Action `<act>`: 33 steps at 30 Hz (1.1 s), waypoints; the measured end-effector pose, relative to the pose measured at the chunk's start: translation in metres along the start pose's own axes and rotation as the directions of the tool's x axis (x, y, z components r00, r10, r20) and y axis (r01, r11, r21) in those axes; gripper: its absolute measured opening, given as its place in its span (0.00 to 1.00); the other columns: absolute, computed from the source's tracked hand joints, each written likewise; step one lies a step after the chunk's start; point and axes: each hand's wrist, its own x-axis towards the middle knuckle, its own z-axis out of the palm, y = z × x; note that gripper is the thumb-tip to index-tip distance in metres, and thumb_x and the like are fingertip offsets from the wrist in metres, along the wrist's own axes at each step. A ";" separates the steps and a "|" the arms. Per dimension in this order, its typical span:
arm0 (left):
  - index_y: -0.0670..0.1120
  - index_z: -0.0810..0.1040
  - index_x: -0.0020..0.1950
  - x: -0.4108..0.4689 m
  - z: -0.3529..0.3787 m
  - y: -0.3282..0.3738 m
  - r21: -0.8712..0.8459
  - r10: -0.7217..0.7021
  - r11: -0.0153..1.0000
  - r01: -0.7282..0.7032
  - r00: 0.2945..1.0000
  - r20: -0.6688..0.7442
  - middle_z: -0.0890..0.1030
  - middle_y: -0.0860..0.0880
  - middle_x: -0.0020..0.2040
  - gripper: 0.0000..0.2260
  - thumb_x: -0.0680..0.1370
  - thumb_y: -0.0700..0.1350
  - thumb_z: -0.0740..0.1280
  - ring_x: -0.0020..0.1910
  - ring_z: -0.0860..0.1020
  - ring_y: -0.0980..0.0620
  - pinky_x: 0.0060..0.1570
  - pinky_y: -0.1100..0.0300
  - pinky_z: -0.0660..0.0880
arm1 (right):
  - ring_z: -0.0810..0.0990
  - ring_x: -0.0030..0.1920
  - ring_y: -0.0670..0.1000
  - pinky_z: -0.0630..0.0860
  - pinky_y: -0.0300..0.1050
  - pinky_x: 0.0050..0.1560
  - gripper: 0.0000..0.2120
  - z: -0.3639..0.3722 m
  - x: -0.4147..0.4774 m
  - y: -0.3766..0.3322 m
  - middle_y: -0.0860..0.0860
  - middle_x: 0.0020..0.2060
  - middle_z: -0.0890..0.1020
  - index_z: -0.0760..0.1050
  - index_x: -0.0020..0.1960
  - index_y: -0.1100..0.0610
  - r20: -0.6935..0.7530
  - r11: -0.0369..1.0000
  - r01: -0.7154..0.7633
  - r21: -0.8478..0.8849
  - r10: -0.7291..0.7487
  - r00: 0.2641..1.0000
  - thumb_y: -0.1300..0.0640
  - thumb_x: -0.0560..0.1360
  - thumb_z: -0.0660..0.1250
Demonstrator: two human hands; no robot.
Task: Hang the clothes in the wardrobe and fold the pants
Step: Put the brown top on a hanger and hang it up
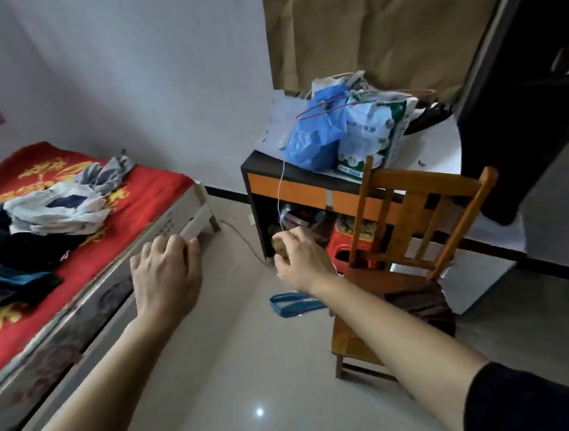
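Clothes lie heaped on the red bed cover at frame left. I see the left hand slack and empty (mid-frame); the right hand is curled, and I cannot tell its grasp.

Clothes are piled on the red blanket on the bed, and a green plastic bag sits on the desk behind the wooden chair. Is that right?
Not quite: the head view shows the plastic bag on the desk behind the wooden chair is blue, not green. The clothes are indeed piled on the red blanket on the bed.
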 end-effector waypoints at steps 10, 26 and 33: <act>0.48 0.71 0.41 0.023 0.132 0.139 -0.156 0.146 0.982 -0.103 0.945 0.293 0.73 0.50 0.40 0.13 0.83 0.52 0.58 0.42 0.72 0.48 0.48 0.50 0.69 | 0.75 0.63 0.55 0.73 0.45 0.54 0.18 -0.065 -0.023 0.197 0.52 0.66 0.72 0.70 0.70 0.51 -0.092 0.886 -0.462 -0.027 0.459 0.884 0.51 0.81 0.62; 0.44 0.77 0.53 0.067 0.360 0.301 -0.384 0.626 0.765 -0.518 0.455 0.634 0.80 0.42 0.53 0.13 0.81 0.51 0.60 0.54 0.76 0.40 0.56 0.46 0.71 | 0.74 0.65 0.60 0.74 0.54 0.61 0.22 -0.048 -0.126 0.347 0.57 0.67 0.70 0.65 0.72 0.55 -0.009 0.302 -0.949 -0.087 0.953 0.303 0.51 0.80 0.62; 0.42 0.77 0.52 -0.002 0.422 0.317 -0.458 0.573 0.814 -0.358 0.366 0.733 0.80 0.40 0.53 0.10 0.77 0.47 0.65 0.53 0.77 0.37 0.52 0.47 0.73 | 0.74 0.64 0.60 0.73 0.52 0.61 0.24 0.040 -0.154 0.396 0.57 0.66 0.71 0.64 0.74 0.53 0.162 0.269 -0.962 -0.051 0.952 0.258 0.54 0.79 0.63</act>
